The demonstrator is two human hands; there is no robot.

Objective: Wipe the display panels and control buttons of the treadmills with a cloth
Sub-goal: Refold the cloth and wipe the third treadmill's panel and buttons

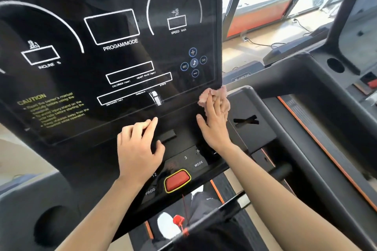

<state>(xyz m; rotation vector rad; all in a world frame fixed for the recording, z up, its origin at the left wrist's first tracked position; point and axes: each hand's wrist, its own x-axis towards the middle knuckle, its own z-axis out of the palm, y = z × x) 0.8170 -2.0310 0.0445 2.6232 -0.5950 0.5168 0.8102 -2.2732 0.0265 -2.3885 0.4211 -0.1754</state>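
A black glossy treadmill display panel point(114, 51) fills the upper left, with white outlines for incline, program and speed. Below it lies the control strip point(189, 159) with number keys, a MODE key and a red stop button point(177, 181). My right hand point(214, 126) presses a crumpled pink cloth point(212, 96) against the panel's lower right corner. My left hand point(138, 146) rests flat on the console below the panel, fingers spread, holding nothing.
A round group of music buttons point(193, 63) sits just above the cloth. A red safety clip point(178, 221) hangs under the console. A second treadmill console point(336, 71) with a cup holder stands to the right. Cables lie on the floor point(265, 44) beyond.
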